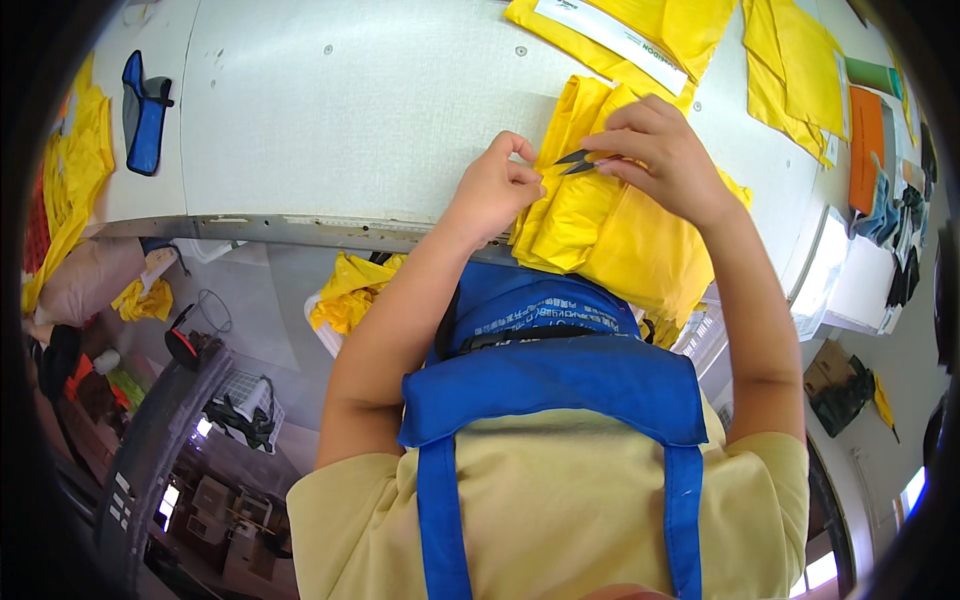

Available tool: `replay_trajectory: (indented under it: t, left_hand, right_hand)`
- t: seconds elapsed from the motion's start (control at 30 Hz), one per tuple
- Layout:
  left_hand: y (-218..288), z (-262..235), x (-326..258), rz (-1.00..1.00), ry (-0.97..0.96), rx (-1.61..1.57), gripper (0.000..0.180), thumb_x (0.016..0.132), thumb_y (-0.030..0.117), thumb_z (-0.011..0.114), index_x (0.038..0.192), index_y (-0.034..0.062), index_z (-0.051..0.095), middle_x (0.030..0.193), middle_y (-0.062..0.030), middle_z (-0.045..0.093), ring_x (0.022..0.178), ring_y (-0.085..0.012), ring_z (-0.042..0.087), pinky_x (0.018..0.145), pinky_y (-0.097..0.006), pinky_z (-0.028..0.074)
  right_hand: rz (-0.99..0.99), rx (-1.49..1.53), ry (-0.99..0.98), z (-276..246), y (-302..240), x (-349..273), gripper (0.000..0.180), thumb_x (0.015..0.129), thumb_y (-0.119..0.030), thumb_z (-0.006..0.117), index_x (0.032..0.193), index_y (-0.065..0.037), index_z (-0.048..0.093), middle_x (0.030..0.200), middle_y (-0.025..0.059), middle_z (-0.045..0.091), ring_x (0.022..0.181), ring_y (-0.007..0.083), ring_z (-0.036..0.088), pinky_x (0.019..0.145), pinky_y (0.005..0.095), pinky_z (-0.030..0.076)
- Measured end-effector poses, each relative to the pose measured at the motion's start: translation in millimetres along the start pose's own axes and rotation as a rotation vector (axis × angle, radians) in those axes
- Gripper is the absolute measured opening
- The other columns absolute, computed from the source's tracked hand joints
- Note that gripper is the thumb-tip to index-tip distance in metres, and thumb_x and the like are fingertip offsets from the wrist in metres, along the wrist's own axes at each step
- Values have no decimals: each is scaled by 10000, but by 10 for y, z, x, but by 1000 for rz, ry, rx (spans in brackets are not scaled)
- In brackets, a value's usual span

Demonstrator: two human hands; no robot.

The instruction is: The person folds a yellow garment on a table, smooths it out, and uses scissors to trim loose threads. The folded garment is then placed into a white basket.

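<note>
My right hand (665, 155) grips small thread snips (574, 157), whose two dark blades point left and stand apart. Beneath them lies a folded yellow garment (570, 225) of smooth, shiny fabric, bunched at the table's near edge and hanging partly over it. At the garment's left edge, my left hand (490, 190) is closed in a pinch close to the blade tips. What sits between its fingertips is too small to make out.
More yellow pieces lie at the back (700, 35) and far right (795, 75) of the white table (330, 130). A blue and black pouch (147, 115) rests at left. Below the edge stands a bin with yellow fabric (350, 290). An orange item (864, 150) lies far right.
</note>
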State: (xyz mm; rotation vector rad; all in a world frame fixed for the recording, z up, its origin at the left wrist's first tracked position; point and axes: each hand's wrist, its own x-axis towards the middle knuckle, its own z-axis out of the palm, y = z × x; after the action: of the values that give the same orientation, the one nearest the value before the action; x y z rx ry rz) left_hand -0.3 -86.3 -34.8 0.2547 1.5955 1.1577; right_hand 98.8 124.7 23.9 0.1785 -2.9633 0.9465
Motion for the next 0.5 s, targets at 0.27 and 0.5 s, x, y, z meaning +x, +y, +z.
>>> replay_trajectory:
  t: [0.27, 0.5]
  left_hand:
    - [-107, -38, 75, -88, -102, -241, 301, 823, 0, 617, 1018, 89, 406, 787, -37, 586, 656, -92, 477, 589, -225, 378]
    - [-110, -47, 84, -84, -118, -262, 283, 825, -4, 608, 1006, 62, 402, 799, -42, 577, 649, -89, 472, 577, -209, 373]
  right_hand:
    - [-219, 126, -436, 27, 188, 562, 211, 703, -128, 738, 908, -94, 699, 906, 32, 581, 925, 229, 516, 832, 349, 432]
    - [-258, 173, -579, 81, 256, 747, 179, 717, -108, 732, 891, -73, 715, 895, 37, 617, 924, 220, 538, 814, 329, 458]
